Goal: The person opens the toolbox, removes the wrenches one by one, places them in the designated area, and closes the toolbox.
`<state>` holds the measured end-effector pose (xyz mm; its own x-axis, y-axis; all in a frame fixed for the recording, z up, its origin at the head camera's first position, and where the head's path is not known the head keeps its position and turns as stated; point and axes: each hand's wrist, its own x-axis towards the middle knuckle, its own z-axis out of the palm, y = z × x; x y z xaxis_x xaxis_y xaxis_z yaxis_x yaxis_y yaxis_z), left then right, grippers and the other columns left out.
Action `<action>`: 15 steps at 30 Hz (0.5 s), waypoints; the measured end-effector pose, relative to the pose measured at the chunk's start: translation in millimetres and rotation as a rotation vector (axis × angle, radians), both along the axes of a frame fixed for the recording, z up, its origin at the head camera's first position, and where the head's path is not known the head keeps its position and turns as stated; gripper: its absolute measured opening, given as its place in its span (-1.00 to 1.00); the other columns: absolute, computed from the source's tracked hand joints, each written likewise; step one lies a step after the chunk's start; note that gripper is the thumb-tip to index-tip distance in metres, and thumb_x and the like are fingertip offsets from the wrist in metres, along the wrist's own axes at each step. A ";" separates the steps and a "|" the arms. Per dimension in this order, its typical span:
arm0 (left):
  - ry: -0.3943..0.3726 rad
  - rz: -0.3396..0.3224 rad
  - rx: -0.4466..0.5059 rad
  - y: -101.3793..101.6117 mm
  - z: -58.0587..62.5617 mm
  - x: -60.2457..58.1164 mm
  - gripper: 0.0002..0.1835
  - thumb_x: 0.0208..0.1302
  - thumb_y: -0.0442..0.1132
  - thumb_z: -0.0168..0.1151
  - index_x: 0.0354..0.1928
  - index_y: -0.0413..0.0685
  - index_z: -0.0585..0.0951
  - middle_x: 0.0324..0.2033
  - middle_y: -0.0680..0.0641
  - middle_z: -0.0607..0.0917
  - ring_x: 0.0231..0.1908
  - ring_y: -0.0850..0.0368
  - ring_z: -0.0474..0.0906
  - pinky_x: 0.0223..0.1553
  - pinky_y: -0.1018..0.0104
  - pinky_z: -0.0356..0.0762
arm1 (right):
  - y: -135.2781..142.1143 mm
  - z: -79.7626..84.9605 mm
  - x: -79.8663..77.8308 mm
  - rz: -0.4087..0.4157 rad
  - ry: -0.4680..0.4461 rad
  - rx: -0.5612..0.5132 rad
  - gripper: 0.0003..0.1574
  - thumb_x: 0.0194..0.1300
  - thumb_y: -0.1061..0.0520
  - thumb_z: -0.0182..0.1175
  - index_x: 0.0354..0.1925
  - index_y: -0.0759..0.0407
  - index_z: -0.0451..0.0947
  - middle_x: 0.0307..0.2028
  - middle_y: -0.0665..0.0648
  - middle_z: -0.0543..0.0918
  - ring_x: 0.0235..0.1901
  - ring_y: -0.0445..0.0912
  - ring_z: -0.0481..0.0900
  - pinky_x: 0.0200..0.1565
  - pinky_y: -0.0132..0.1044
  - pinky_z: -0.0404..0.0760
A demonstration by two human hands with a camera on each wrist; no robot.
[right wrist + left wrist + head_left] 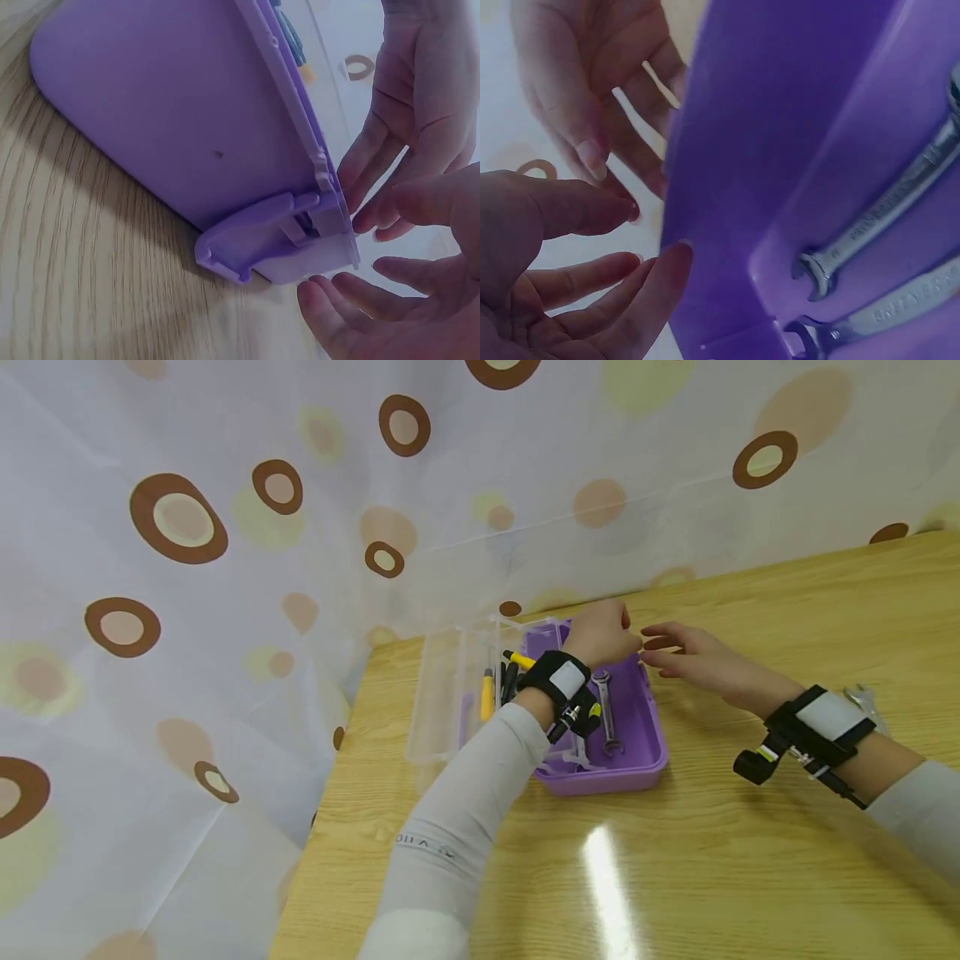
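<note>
A purple toolbox stands on the table, its transparent lid swung out to the left. My left hand is over the box's far right corner, fingers loosely bent beside the rim. Just outside the same corner is my right hand, its fingers spread near the wall; whether they touch it cannot be told. Neither hand shows anything in it. A purple latch hangs on the outer wall, below my right fingers. Inside lie silver wrenches, one of them along the right side.
Yellow-and-black handled tools show at the box's left side, partly behind the clear plastic and my left arm. Another silver wrench lies on the wooden table beyond my right wrist. A patterned curtain borders the table at back and left.
</note>
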<state>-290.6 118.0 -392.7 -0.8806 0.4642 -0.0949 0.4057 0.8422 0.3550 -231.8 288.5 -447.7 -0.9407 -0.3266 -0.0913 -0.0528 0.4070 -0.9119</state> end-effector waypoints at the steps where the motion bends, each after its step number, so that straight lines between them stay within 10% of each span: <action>1: -0.014 0.008 -0.010 0.3 -1.5 -0.6 -0.75 0.34 -0.15 0.34 -0.44 -0.01 0.50 -0.50 0.11 0.48 -0.51 0.25 0.36 -0.49 0.45 0.28 | -1.3 0.0 -0.6 0.005 -0.007 0.005 -0.14 0.69 0.03 -0.02 0.61 0.48 -0.11 0.48 0.61 0.17 0.41 0.43 0.31 0.32 0.13 0.52; 6: -0.134 0.085 -0.089 0.0 -6.7 0.2 -0.65 0.41 -0.08 0.31 -0.54 0.01 0.49 -0.65 0.10 0.53 -0.66 0.25 0.52 -0.58 0.45 0.42 | -6.6 -1.5 -4.1 0.034 -0.037 -0.001 -0.13 0.69 0.09 -0.05 0.62 0.48 -0.21 0.50 0.64 0.09 0.45 0.48 0.23 0.39 0.32 0.35; 15: -0.263 0.169 -0.230 -5.2 12.0 11.6 -0.86 0.38 -0.09 0.31 -0.18 0.02 0.68 -0.28 0.08 0.61 -0.32 0.18 0.51 -0.35 0.39 0.43 | -13.8 -7.6 -12.7 0.037 -0.080 -0.037 -0.18 0.67 0.21 -0.11 0.62 0.48 -0.23 0.51 0.65 0.05 0.48 0.47 0.17 0.45 0.30 0.28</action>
<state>-279.0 112.7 -380.6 -0.8747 0.2549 -0.4121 0.1749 0.9592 0.2220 -244.5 274.7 -455.3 -0.9182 -0.3655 -0.1523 0.0061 0.3716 -0.9284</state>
